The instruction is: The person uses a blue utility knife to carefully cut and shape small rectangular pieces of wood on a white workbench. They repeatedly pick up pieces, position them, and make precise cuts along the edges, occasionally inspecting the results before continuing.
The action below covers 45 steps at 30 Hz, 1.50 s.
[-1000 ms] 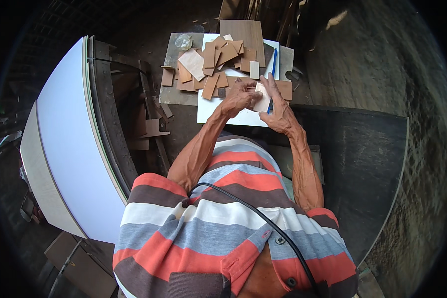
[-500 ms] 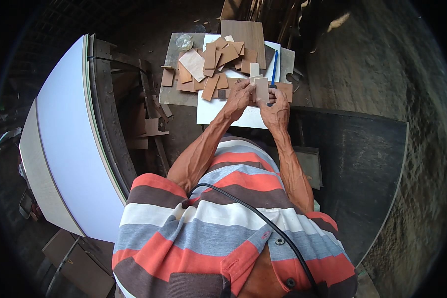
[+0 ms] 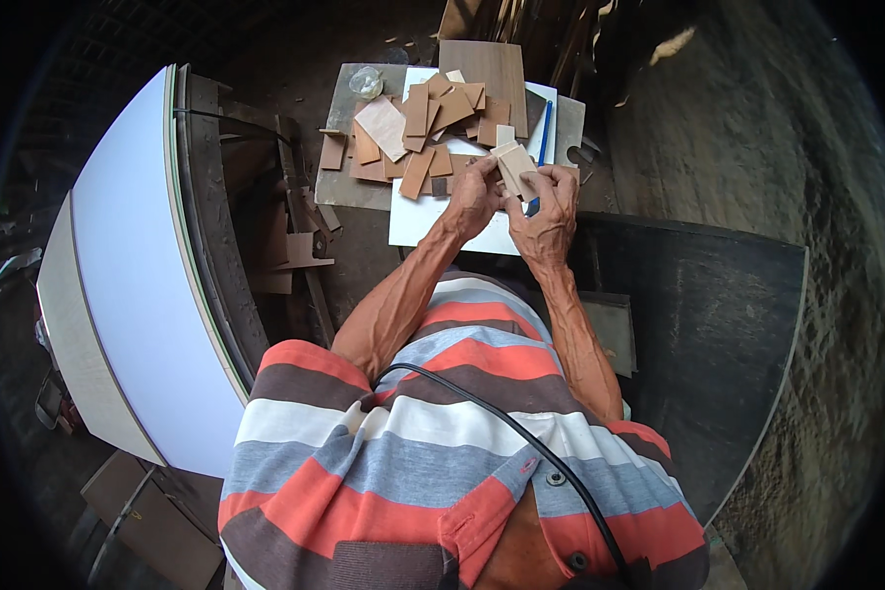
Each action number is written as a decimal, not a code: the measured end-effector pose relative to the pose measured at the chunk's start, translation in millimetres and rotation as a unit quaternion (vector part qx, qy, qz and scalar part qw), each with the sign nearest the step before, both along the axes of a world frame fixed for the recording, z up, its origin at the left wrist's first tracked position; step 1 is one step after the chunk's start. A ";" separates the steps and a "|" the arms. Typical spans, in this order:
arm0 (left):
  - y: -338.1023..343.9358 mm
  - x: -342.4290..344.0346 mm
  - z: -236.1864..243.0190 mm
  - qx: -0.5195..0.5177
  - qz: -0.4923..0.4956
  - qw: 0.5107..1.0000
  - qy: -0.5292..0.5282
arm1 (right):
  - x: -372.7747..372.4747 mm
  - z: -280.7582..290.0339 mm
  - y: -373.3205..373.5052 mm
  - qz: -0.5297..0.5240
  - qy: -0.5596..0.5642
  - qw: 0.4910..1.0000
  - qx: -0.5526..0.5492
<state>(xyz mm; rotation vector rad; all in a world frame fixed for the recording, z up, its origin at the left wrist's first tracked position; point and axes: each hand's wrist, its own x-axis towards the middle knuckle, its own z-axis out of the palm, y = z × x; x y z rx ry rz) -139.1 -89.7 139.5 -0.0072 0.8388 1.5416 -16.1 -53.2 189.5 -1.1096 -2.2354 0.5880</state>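
Both my hands hold small pale rectangular wood pieces (image 3: 513,169) above the white board. My left hand (image 3: 474,200) is closed on their left edge, thumb and fingers pinching. My right hand (image 3: 547,211) grips them from the right, fingers bent over the top. The pieces lie tilted, one partly over another; how they join, if at all, I cannot tell. Just beyond my right fingers lies a thin blue stick-like tool (image 3: 545,133). A bit of blue also shows below my right fingers; what it belongs to is hidden.
A heap of brown wood pieces (image 3: 428,118) covers the low table (image 3: 349,192), beside a clear round container (image 3: 366,82). Under my hands lies a white board (image 3: 418,221). Large white panels (image 3: 143,256) stand on my left; a dark board (image 3: 698,315) is on my right.
The pale wood pieces have tipped from upright to a leftward slant. My right hand has turned, its fingers now higher and over the pieces. My left hand has barely moved.
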 end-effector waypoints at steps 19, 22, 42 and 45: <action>-6.1 3.3 2.4 0.023 -0.004 1.000 -0.015 | 4.4 -15.7 0.4 -0.015 -0.005 1.000 -0.024; -5.8 4.2 -0.5 0.012 -0.005 1.000 -0.017 | 3.6 -15.2 1.2 -0.006 -0.006 1.000 -0.022; -12.5 -7.2 5.7 0.096 -0.051 0.994 0.004 | 9.4 -9.4 -2.5 -0.039 0.131 0.969 -0.205; -14.9 -10.5 1.2 0.117 -0.066 0.991 -0.022 | 9.5 -1.3 -1.3 -0.016 0.130 0.951 -0.281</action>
